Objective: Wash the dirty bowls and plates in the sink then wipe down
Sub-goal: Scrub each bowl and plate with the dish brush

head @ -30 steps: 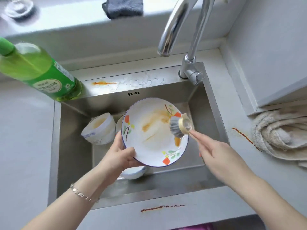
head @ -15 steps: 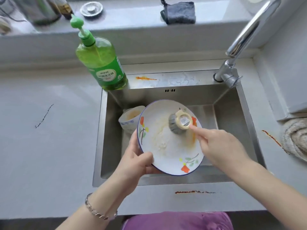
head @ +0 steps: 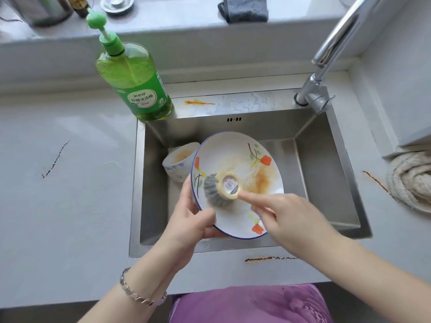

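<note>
A white plate (head: 235,159) with a blue rim, flower prints and orange smears is tilted over the steel sink (head: 326,173). My left hand (head: 186,220) grips its lower left rim. My right hand (head: 293,217) holds a scrub brush (head: 221,188) with grey bristles and a cream cap, its forefinger stretched to the cap. The bristles press on the plate's lower left part. A dirty white bowl (head: 179,162) lies on its side behind the plate. Anything under the plate is hidden.
A green dish soap bottle (head: 135,85) stands at the sink's back left corner, the tap (head: 326,57) at the back right. A grey cloth (head: 243,8) lies on the ledge, a beige towel (head: 412,180) on the right counter. Sauce streaks (head: 263,259) mark the counter and sink edge.
The brush has moved from the plate's upper right to its lower left, leaving a wiped band. The plate has shifted and turned a little in my left hand. The view has widened.
</note>
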Available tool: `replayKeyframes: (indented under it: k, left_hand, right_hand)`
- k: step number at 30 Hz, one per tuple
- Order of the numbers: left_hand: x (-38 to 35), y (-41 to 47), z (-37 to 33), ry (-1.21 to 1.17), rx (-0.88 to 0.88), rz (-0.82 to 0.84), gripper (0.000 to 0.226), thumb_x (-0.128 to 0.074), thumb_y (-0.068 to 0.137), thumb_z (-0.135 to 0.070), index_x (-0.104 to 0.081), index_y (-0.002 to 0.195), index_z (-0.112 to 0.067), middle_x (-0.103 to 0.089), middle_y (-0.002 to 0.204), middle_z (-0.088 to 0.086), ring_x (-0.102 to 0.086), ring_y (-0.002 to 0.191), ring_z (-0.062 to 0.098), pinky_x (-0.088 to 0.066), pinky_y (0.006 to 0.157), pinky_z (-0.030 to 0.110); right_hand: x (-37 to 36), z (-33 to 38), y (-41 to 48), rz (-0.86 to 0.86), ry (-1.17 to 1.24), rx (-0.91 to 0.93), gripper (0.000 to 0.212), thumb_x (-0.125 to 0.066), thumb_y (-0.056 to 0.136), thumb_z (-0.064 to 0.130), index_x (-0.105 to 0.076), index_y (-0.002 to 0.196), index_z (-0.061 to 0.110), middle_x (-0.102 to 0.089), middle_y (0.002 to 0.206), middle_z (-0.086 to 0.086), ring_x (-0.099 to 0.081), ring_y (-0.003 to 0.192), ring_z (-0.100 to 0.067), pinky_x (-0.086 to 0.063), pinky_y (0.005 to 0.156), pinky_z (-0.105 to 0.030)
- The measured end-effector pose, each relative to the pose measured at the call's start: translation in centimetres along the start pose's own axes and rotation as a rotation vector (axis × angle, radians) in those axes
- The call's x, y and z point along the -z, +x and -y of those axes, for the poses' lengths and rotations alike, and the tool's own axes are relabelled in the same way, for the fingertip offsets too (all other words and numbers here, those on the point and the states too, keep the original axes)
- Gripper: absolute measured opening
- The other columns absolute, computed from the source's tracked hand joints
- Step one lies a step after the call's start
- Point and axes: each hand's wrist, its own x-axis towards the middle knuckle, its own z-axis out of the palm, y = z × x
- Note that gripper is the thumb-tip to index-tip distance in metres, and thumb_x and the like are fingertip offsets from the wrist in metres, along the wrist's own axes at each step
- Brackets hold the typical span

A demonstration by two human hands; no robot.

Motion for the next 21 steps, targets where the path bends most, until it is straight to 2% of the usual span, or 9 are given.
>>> replayKeyframes:
  k: [3,5,9,11,12,14,16,19,21]
  left_hand:
    - [0.2,-0.2,-0.1,0.001,0.026,0.01,0.079,-0.043,0.06,0.001,-0.042,0.129,-0.038,-0.068,0.102,-0.01,-0.069,0.089,0.018,-0.057,0.061,0.04]
    - [0.3,-0.3,-0.2,-0.012,0.021,-0.001,0.079,-0.043,0.06,0.001,-0.043,0.127,-0.039,-0.068,0.101,-0.012,-0.069,0.088,0.017,-0.057,0.061,0.04]
    - [-0.2,0.0,-0.2,0.02,0.013,-0.005,0.08,-0.047,0.06,0.002,-0.042,0.129,-0.038,-0.069,0.104,-0.009,-0.07,0.087,0.018,-0.058,0.064,0.044]
    - [-0.4,-0.1,-0.1,0.037,0.025,0.009,0.08,-0.045,0.059,0.002,-0.043,0.128,-0.039,-0.069,0.101,-0.011,-0.07,0.085,0.016,-0.058,0.061,0.04]
    - [-0.5,-0.2,-0.2,0.039,0.029,0.022,0.08,-0.044,0.059,0.002,-0.044,0.126,-0.04,-0.069,0.099,-0.013,-0.07,0.084,0.015,-0.057,0.059,0.037]
    - [-0.4,-0.4,-0.3,0.036,0.034,0.046,0.079,-0.043,0.059,0.003,-0.044,0.124,-0.041,-0.069,0.099,-0.013,-0.069,0.085,0.015,-0.056,0.057,0.035]
    - [-0.4,-0.4,-0.3,0.05,0.029,0.061,0.081,-0.044,0.06,0.004,-0.042,0.127,-0.041,-0.068,0.102,-0.012,-0.069,0.086,0.016,-0.056,0.058,0.036]
    - [-0.7,-0.5,-0.1,0.06,0.041,0.1,0.084,-0.042,0.062,0.006,-0.039,0.132,-0.041,-0.068,0.107,-0.009,-0.069,0.087,0.016,-0.057,0.06,0.038]
    - [-0.6,-0.8,-0.1,0.056,0.058,0.123,0.082,-0.041,0.062,0.004,-0.04,0.13,-0.042,-0.068,0.107,-0.008,-0.07,0.089,0.019,-0.057,0.062,0.04]
  right_hand:
    - [1.8,-3.1,1.8,-0.065,-0.065,-0.206,0.039,-0.041,0.096,0.028,-0.045,0.126,0.054,-0.068,0.107,0.0,-0.057,0.097,-0.029,-0.047,0.078,-0.036]
    - [1.8,-3.9,0.4,-0.002,-0.135,-0.249,0.039,-0.038,0.097,0.029,-0.044,0.127,0.054,-0.068,0.104,0.001,-0.057,0.095,-0.028,-0.046,0.076,-0.035]
    - [-0.1,-0.5,-2.5,0.087,0.032,-0.02,0.041,-0.04,0.097,0.029,-0.041,0.128,0.056,-0.067,0.095,0.014,-0.058,0.094,-0.015,-0.043,0.077,-0.031]
    - [0.2,-1.4,-1.0,0.038,0.062,-0.036,0.043,-0.045,0.095,0.028,-0.042,0.124,0.06,-0.061,0.073,0.018,-0.054,0.078,-0.013,-0.042,0.07,-0.03]
    - [0.7,-2.7,-0.1,-0.03,0.055,-0.094,0.043,-0.047,0.094,0.026,-0.044,0.122,0.059,-0.059,0.066,0.014,-0.05,0.072,-0.017,-0.042,0.067,-0.032]
    - [1.3,-4.6,0.7,-0.123,0.06,-0.217,0.039,-0.048,0.094,0.025,-0.051,0.121,0.054,-0.058,0.067,0.005,-0.046,0.068,-0.024,-0.043,0.067,-0.034]
    - [1.1,-3.8,-0.1,-0.089,0.056,-0.166,0.039,-0.047,0.095,0.026,-0.05,0.123,0.052,-0.06,0.074,0.001,-0.05,0.073,-0.026,-0.045,0.069,-0.036]
    - [0.3,-0.4,-1.3,-0.028,0.086,0.06,0.042,-0.047,0.095,0.027,-0.045,0.126,0.055,-0.065,0.086,0.012,-0.057,0.086,-0.019,-0.043,0.07,-0.033]
    - [1.2,-1.4,0.2,-0.11,0.069,-0.009,0.042,-0.048,0.094,0.025,-0.047,0.125,0.053,-0.061,0.074,0.018,-0.054,0.079,-0.019,-0.038,0.066,-0.029]
